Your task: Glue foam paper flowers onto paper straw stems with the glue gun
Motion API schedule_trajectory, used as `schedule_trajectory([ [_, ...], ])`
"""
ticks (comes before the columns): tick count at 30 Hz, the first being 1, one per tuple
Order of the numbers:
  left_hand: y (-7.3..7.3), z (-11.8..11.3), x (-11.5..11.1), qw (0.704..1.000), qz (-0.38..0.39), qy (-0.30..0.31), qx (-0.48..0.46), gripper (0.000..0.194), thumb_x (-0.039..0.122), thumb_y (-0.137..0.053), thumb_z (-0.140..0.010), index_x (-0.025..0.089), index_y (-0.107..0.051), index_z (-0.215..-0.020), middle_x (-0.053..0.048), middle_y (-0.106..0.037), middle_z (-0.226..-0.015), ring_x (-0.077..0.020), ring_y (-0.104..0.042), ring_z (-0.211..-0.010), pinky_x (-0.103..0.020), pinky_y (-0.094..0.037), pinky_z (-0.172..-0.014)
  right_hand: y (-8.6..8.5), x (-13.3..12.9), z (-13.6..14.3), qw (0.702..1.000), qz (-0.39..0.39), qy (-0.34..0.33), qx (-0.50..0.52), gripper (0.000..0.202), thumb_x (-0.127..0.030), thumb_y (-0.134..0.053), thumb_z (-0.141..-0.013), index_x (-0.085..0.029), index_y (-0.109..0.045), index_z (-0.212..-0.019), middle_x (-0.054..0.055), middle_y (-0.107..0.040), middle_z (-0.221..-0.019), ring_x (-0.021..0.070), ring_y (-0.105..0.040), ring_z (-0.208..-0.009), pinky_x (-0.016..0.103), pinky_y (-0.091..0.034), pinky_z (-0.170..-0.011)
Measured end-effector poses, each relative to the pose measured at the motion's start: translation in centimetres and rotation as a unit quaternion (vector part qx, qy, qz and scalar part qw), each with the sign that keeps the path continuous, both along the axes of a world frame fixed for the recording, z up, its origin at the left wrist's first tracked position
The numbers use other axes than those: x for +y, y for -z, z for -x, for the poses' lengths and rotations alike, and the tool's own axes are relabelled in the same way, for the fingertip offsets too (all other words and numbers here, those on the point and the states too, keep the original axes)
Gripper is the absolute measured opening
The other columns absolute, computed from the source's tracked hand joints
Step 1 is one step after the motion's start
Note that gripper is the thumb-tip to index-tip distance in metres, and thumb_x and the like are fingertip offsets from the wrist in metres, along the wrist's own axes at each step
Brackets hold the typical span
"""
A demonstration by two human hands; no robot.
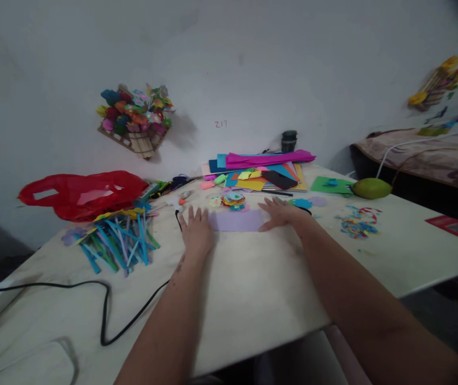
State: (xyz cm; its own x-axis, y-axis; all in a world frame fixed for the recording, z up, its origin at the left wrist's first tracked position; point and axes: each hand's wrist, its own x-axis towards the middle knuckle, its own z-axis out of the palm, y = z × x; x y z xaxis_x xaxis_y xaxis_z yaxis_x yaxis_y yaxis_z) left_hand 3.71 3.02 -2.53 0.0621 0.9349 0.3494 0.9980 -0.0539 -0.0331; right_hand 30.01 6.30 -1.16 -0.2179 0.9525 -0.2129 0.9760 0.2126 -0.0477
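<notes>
A strip of pale purple paper (237, 221) lies flat on the table between my two hands. My left hand (196, 229) rests at its left end, palm down with the fingers spread. At the right end my right hand (279, 213) lies with fingers apart, the thumb touching the paper's edge. Just beyond the strip sits a small pile of colourful paper flower shapes (234, 200). More flower cut-outs (302, 203) in blue and purple lie past my right hand. A glue gun (176, 201) with an orange tip stands beyond my left fingers.
Paper strips (120, 243) and a red plastic bag (84, 195) lie at the left. A black cable (106, 315) crosses the table's left front. Coloured sheets (269, 160) are stacked at the back. Paper scraps (358, 224) and a green oval object (371, 188) lie right.
</notes>
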Motion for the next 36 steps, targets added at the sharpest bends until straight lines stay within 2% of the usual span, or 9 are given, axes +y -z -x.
schedule_trajectory([
  [4,-0.4,-0.9,-0.4,0.988,0.047,0.147,-0.005,0.048,0.039,-0.021,-0.085,0.026,-0.033,-0.130,0.003,-0.032,-0.137,-0.0165,-0.012,-0.130,-0.039,-0.005,-0.105,-0.2,-0.1,0.1,1.000,0.022,-0.016,0.003,0.112,-0.073,-0.053,-0.050,-0.020,-0.006,-0.138,0.010,0.002,-0.144,0.0321,0.001,-0.129,0.049,-0.006,-0.101],
  [8,-0.1,-1.3,-0.7,0.970,0.126,0.207,-0.018,0.051,0.047,-0.016,-0.085,0.028,-0.033,-0.129,0.003,-0.029,-0.138,-0.0143,-0.019,-0.128,-0.035,-0.015,-0.104,-1.4,-0.8,0.9,0.998,0.041,-0.034,0.029,0.103,-0.071,-0.045,-0.060,-0.018,-0.004,-0.138,0.009,0.001,-0.144,0.0271,0.000,-0.130,0.046,-0.008,-0.102],
  [12,0.2,-1.1,-0.5,0.967,0.130,0.217,-0.019,0.052,0.049,-0.017,-0.085,0.028,-0.035,-0.129,0.002,-0.029,-0.138,-0.0155,-0.021,-0.128,-0.035,-0.020,-0.102,-2.5,-1.6,2.4,0.997,0.032,-0.034,0.058,0.080,-0.067,-0.027,-0.074,-0.022,-0.013,-0.137,0.005,-0.004,-0.144,0.0239,-0.002,-0.130,0.045,-0.006,-0.102],
  [15,0.1,-1.1,-0.6,0.968,0.128,0.216,-0.019,0.052,0.049,-0.018,-0.084,0.027,-0.037,-0.128,0.002,-0.030,-0.138,-0.0159,-0.023,-0.127,-0.034,-0.020,-0.102,-2.3,-1.5,3.3,0.997,0.044,-0.041,0.052,0.072,-0.065,-0.020,-0.077,-0.023,-0.021,-0.136,0.004,-0.010,-0.143,0.0238,-0.006,-0.130,0.047,-0.005,-0.102],
  [21,-0.1,-1.5,-1.0,0.971,0.122,0.206,-0.018,0.050,0.047,-0.021,-0.084,0.026,-0.039,-0.126,0.001,-0.033,-0.136,-0.0166,-0.025,-0.126,-0.033,-0.021,-0.102,-0.5,-0.8,4.4,0.998,0.025,-0.032,0.039,0.074,-0.067,-0.021,-0.074,-0.026,-0.021,-0.136,0.003,-0.012,-0.143,0.0279,-0.008,-0.129,0.051,-0.003,-0.101],
  [24,-0.1,-1.6,-1.1,0.972,0.120,0.199,-0.016,0.050,0.046,-0.022,-0.084,0.026,-0.040,-0.126,0.001,-0.033,-0.136,-0.0167,-0.024,-0.126,-0.033,-0.021,-0.101,-0.2,-0.6,4.5,0.999,0.003,-0.027,0.042,0.072,-0.064,-0.021,-0.076,-0.024,-0.022,-0.136,0.005,-0.013,-0.143,0.0290,-0.010,-0.129,0.052,-0.004,-0.100],
  [27,-0.1,-1.7,-1.1,0.973,0.120,0.196,-0.017,0.050,0.046,-0.022,-0.084,0.025,-0.039,-0.127,0.001,-0.033,-0.136,-0.0176,-0.024,-0.126,-0.034,-0.022,-0.101,-0.3,-0.5,4.4,0.998,-0.051,-0.016,0.040,0.064,-0.058,-0.021,-0.080,-0.024,-0.029,-0.133,0.006,-0.019,-0.142,0.0294,-0.014,-0.128,0.052,-0.007,-0.100],
  [33,0.0,-1.7,-0.9,0.971,0.121,0.204,-0.012,0.051,0.046,-0.022,-0.085,0.023,-0.039,-0.127,-0.002,-0.033,-0.137,-0.0196,-0.025,-0.126,-0.036,-0.022,-0.101,-0.2,-0.7,5.6,0.975,-0.179,-0.116,0.057,0.052,-0.050,-0.020,-0.085,-0.027,-0.042,-0.126,0.002,-0.010,-0.144,0.0286,-0.009,-0.129,0.052,-0.012,-0.099],
  [36,0.1,-1.7,-0.9,0.971,0.117,0.207,-0.013,0.051,0.045,-0.022,-0.085,0.022,-0.039,-0.127,-0.003,-0.033,-0.136,-0.0202,-0.026,-0.125,-0.037,-0.023,-0.100,0.1,-0.8,6.2,0.968,-0.198,-0.152,0.039,0.051,-0.049,-0.020,-0.086,-0.025,-0.051,-0.118,0.003,-0.015,-0.143,0.0281,-0.009,-0.129,0.052,-0.013,-0.098],
])
